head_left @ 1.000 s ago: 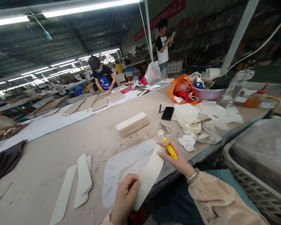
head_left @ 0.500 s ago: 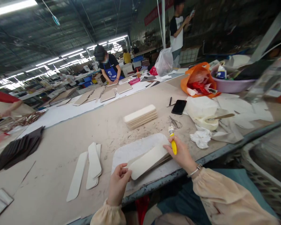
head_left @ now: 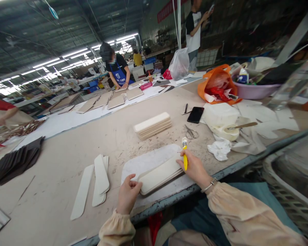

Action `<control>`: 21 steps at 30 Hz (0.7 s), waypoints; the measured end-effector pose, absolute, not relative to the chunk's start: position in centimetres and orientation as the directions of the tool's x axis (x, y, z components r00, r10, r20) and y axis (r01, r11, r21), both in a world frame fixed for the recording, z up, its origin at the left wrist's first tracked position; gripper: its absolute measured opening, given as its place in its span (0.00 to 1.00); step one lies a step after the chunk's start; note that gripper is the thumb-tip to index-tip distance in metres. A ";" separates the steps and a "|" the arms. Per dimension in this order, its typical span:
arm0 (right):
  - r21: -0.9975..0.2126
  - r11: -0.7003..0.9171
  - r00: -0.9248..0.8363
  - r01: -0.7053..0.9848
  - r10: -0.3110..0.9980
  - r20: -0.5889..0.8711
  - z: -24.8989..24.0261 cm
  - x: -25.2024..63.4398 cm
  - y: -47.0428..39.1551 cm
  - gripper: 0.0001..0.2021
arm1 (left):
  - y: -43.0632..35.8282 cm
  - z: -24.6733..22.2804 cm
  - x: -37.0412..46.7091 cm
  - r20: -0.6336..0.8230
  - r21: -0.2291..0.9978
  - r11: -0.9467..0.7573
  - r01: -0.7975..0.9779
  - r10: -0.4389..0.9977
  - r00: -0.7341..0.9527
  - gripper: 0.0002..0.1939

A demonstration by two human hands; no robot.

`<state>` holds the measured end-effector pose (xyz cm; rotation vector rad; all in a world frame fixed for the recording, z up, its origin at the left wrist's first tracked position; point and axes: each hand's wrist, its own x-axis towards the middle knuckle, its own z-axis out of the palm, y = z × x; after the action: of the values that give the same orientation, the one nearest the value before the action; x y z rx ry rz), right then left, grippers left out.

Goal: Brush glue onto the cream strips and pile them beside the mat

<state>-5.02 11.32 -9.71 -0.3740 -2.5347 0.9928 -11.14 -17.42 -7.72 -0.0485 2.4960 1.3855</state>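
In front of me lies a stack of off-white, round-ended strips (head_left: 160, 172) on a pale rounded sheet (head_left: 136, 166) near the table's edge. My left hand (head_left: 128, 193) is at the stack's near left end, thumb at the edge and fingers loosely curved and apart. My right hand (head_left: 195, 167) holds a small yellow-handled brush (head_left: 185, 158), its whitish bristles pointing up and away. The fingertips of that hand also touch the far right end of the top strip. The lower strips are partly hidden.
Beyond the sheet stands a neat strip stack (head_left: 152, 125); loose strips (head_left: 82, 191) lie left. Scissors (head_left: 191, 132), a phone (head_left: 195, 114), a white tub (head_left: 227, 131) with a stick and crumpled tissue (head_left: 219, 149) are right. A co-worker (head_left: 118, 70) stands across the table.
The top strip, lifted and askew before, now lies flat and lined up on the stack. My left fingers have come off its end. The brush stays in my right hand.
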 end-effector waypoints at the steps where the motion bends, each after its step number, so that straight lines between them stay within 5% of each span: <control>1: -0.686 0.720 -0.892 0.103 0.372 0.257 -9.8 -5.0 11.3 0.08 | -17.5 -7.8 -11.2 -0.255 0.827 0.539 -0.160 0.106 -0.961 0.28; 16: -0.560 0.809 -0.914 0.176 0.345 0.212 -10.0 -4.9 11.1 0.10 | -18.0 -8.2 -10.3 -0.219 0.806 0.581 -0.116 0.109 -0.970 0.28; 21: -0.478 0.877 -0.890 0.050 0.256 0.376 -9.5 -4.6 11.1 0.09 | -17.9 -8.2 -10.4 -0.212 0.758 0.646 -0.097 0.104 -0.972 0.31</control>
<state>-4.59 11.06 -9.48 -0.2240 -2.6100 0.6488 -10.42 -17.91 -8.21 0.0057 2.6292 1.2309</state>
